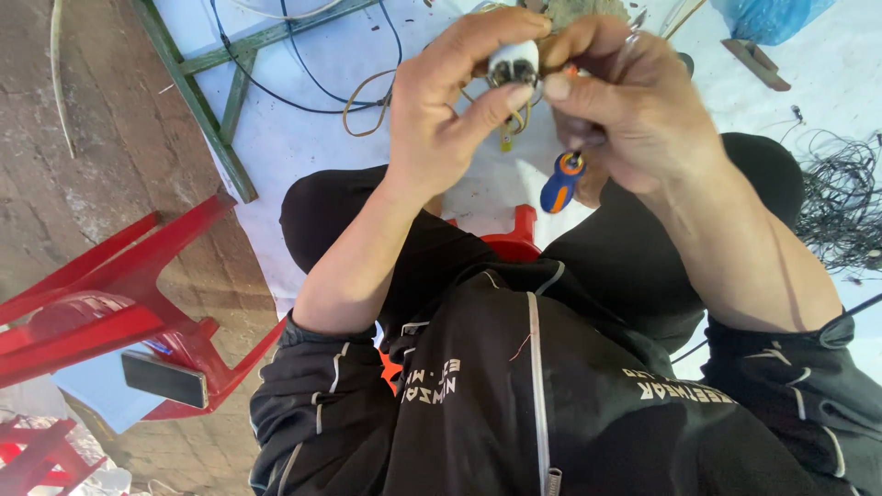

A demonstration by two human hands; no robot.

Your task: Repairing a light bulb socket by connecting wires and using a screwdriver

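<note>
Item, ground: a white sheet (303, 138) spread flat, filling the 12 o'clock half of the view, with bare brown floor (92, 138) at 9 o'clock. Item, seating: a red chair (110, 303) at 8 o'clock, a dark phone (165, 378) lying on it; the edge of a red stool (514, 241) shows between the person's knees at centre. Item, green frame (207, 101) of slats, lying on the sheet at 11 o'clock, dark cables and a tan cord looped beside it. Item, tangle of black wire (841, 207) at 3 o'clock; blue bag (767, 16) at 1 o'clock. Item, left hand (441, 110): closed round a small white plug (513, 62), thumb and forefinger pinching its body, held up off the sheet at 12 o'clock, its open face turned towards the camera; yellowish wires trail from it downward. Item, right hand (634, 101): touching the left across the plug, forefinger tip pressed just beside its 3 o'clock edge; the remaining fingers are curled over a screwdriver (562, 179), whose blue-and-orange handle sticks out below the palm at 6 o'clock. The tool's long axis runs from 7 o'clock up to 1 o'clock; its metal tip seems to emerge above the knuckles, blurred. The plug lies at 9 o'clock from the right hand, both hands equally near, meeting on it. Free space: open air above the lap, nothing crowding the hands.
</note>
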